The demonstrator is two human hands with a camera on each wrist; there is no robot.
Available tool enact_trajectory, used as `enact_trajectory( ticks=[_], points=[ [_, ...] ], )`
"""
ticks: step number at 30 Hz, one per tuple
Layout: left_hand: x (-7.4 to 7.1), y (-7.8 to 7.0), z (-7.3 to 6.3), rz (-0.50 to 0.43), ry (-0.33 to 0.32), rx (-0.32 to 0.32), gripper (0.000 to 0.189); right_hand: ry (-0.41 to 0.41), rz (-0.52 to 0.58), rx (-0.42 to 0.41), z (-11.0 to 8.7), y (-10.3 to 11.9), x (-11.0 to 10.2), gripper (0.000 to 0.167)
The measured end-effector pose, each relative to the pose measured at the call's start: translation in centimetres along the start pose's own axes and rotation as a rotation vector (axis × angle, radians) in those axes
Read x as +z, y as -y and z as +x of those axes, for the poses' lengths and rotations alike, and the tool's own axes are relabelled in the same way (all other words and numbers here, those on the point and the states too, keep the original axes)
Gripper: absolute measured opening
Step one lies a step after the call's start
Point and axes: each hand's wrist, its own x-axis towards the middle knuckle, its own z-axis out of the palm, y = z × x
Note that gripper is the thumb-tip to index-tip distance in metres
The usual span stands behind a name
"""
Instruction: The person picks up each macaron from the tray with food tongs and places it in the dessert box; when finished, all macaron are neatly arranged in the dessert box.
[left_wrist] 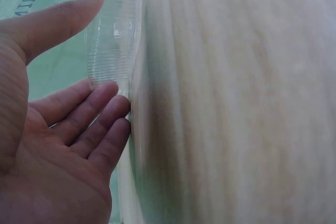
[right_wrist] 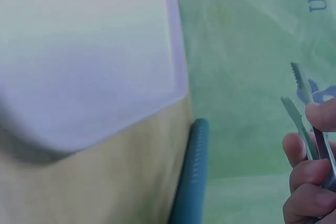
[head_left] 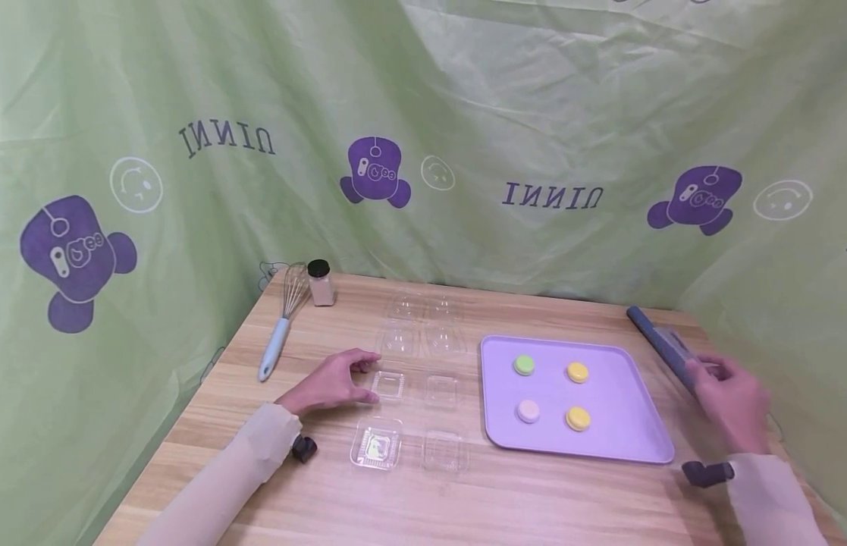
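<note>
My left hand [head_left: 330, 381] is beside a small clear plastic container [head_left: 389, 385], its thumb and fingers spread to either side. In the left wrist view the fingers are loosely extended at the edge of the clear container [left_wrist: 112, 51]. At the right, my right hand [head_left: 733, 398] grips metal tongs [right_wrist: 303, 85] with serrated tips standing apart and nothing between them. They are blurred in the head view, over a blue textured rod [head_left: 651, 334]. Between the hands lies a lilac tray [head_left: 553, 449] bearing a green macaron [head_left: 524, 365], a pink macaron [head_left: 528, 411] and two yellow macarons [head_left: 578, 418].
Several more clear containers, including one at the front [head_left: 377, 444], stand in two columns left of the tray, with domed clear parts [head_left: 399, 341] behind. A whisk [head_left: 276, 345] and a black-capped jar [head_left: 321, 284] occupy the back left. A green curtain [head_left: 464, 98] hangs behind the wooden table.
</note>
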Motion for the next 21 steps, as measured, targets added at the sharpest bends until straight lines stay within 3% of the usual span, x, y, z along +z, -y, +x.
enact_trajectory(
  ticks=[9, 16, 21],
  points=[
    [-0.1, -0.2, -0.1, -0.005, 0.0, -0.012, 0.085, -0.055, 0.101, -0.154, 1.0, 2.8, -1.6, 0.043],
    [-0.1, -0.2, 0.0, -0.01, 0.001, -0.01, 0.085, 0.017, 0.234, -0.193, 1.1, 4.8, -2.3, 0.025],
    [-0.1, -0.2, 0.0, -0.013, 0.007, -0.015, 0.085, 0.084, 0.36, -0.251, 1.3, 6.0, -1.5, 0.027]
  ],
)
